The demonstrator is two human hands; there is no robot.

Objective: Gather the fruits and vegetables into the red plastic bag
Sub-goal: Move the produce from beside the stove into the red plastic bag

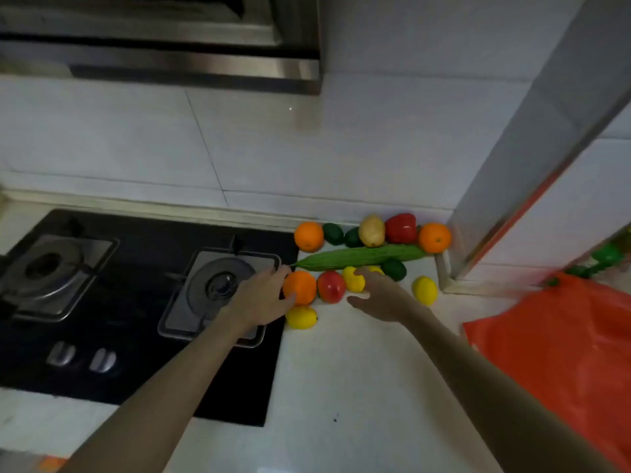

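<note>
Fruits and vegetables lie on the white counter (341, 370) against the tiled wall. At the back are two oranges (309, 236) (434, 237), dark green fruits (333, 233), a yellowish potato (372, 231) and a red pepper (401, 228). A long green gourd (362, 258) lies in front of them. My left hand (263, 295) grips a third orange (300, 286) from its left side. Beside it sits a red apple (331, 286). My right hand (379, 295) is spread over a lemon (351, 281), fingertips on top and thumb apart below. The red plastic bag (563, 336) lies at the right.
A black gas stove (136, 336) with two burners fills the left, its right burner (222, 285) just under my left wrist. More lemons (301, 317) (425, 290) lie loose. A range hood (170, 46) hangs above. A wall column (512, 182) bounds the counter's right corner.
</note>
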